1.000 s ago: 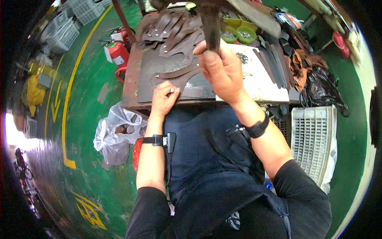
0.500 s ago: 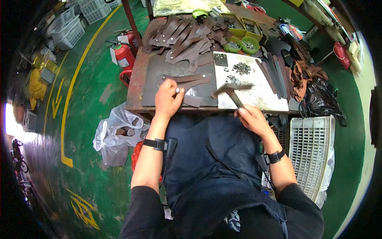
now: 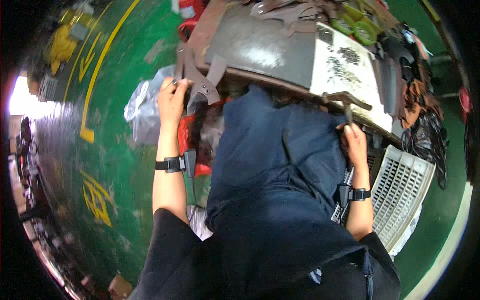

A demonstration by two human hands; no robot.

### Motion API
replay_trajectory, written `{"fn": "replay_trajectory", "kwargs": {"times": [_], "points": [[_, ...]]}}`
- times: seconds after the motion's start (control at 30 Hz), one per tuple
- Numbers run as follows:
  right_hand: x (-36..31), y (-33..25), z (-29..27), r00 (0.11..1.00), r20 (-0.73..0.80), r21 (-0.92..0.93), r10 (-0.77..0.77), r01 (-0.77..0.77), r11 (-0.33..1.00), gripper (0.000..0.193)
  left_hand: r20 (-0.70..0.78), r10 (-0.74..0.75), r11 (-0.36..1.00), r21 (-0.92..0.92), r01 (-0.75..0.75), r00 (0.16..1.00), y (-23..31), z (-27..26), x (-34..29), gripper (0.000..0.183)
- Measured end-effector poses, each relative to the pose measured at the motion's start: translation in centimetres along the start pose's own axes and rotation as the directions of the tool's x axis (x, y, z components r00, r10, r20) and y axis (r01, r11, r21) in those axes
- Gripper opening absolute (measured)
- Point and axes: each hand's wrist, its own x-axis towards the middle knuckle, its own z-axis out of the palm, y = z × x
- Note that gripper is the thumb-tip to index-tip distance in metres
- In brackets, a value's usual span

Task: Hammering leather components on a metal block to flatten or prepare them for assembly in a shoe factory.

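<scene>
My left hand (image 3: 171,102) is out past the table's left front corner, fingers closed on a brown leather piece (image 3: 199,82) with strap-like arms and small metal studs. A small dark metal thing also shows at those fingers, too small to make out. A hammer (image 3: 346,99) is in my right hand (image 3: 355,142), its head up by the table's front edge, near a white board (image 3: 335,82). Small dark metal parts (image 3: 347,56) lie scattered on that board. To its left is a dark slab (image 3: 250,42) with a shiny worn patch.
More brown leather pieces (image 3: 287,15) lie at the table's back, with green bowls (image 3: 365,32) to their right. A white crate (image 3: 402,182) stands by my right arm, a black plastic bag (image 3: 427,150) beyond it. A clear plastic bag (image 3: 142,112) rests on the floor at left.
My left hand has lifted the leather piece off the dark slab and carried it left past the table edge. My right hand has moved right with the hammer. The view has turned left.
</scene>
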Motion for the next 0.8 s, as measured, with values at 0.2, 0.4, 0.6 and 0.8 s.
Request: {"fn": "replay_trajectory", "kwargs": {"times": [0.2,0.4,0.6,0.8], "points": [[0.2,-2.1,1.0,0.987,0.049,0.127,0.152,-0.157,0.979,0.032,-0.227,-0.565,0.802,-0.379,0.462,0.793,-8.5,-0.8,-12.2,0.024],[0.4,-1.6,2.0,0.985,0.094,0.080,0.145,-0.153,0.985,0.032,0.234,-0.746,0.590,-0.203,0.782,0.624,-19.5,1.3,-22.8,0.027],[0.4,-1.4,1.3,0.982,0.050,0.049,0.181,-0.184,0.982,0.029,0.315,-0.807,0.457,-0.202,0.866,0.499,-20.3,-0.1,-22.4,0.029],[0.6,-2.2,0.9,0.977,0.026,-0.047,0.214,-0.212,0.976,0.028,0.115,-0.635,0.659,-0.436,0.613,0.764,-9.9,-0.2,-11.5,0.030]]}}
